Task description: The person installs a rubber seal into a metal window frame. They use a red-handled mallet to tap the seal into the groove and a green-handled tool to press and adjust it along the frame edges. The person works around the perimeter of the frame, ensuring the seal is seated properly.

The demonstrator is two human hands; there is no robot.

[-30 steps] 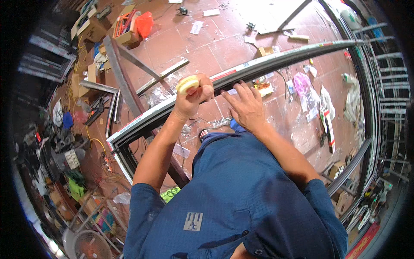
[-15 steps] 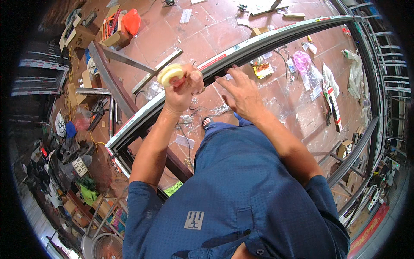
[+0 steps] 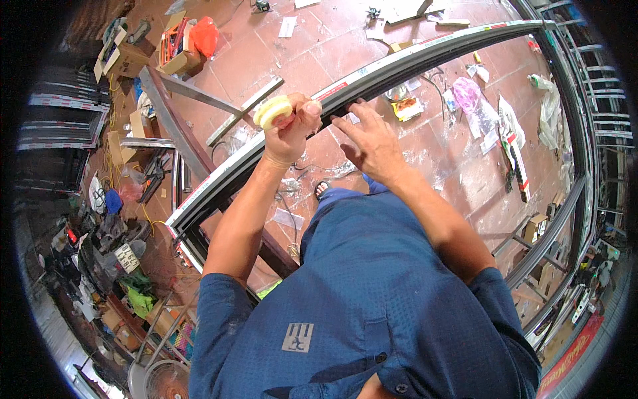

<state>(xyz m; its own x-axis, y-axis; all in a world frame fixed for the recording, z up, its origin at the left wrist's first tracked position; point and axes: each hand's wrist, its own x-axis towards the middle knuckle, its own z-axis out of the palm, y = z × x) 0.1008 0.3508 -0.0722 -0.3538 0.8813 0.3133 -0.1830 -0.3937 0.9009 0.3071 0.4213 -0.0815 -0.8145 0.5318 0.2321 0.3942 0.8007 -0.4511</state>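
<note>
My left hand [image 3: 288,137] grips a pale yellow roll [image 3: 271,112], apparently tape, above the near side of a long dark metal frame [image 3: 399,64] with white-and-red film along its top. The roll is tilted, and my fingers partly cover it. Its thumb points toward the frame's bar. To the right, my right hand [image 3: 373,145] has its fingers spread, with the fingertips at the inner dark edge of that same bar. Whether a strip runs from the roll to the bar cannot be made out.
Brown metal beams [image 3: 176,123] lie left of the frame. Cardboard boxes [image 3: 183,50] and an orange-red bag [image 3: 203,38] stand farther off. Inside the frame, a pink plastic bag [image 3: 466,96] and wrappers litter the tiled floor. A fan [image 3: 166,380] is at lower left.
My left hand and the roll have shifted slightly right, and the roll has turned a little. My right hand stays at the bar, with hardly any movement. The whole view has shifted slightly.
</note>
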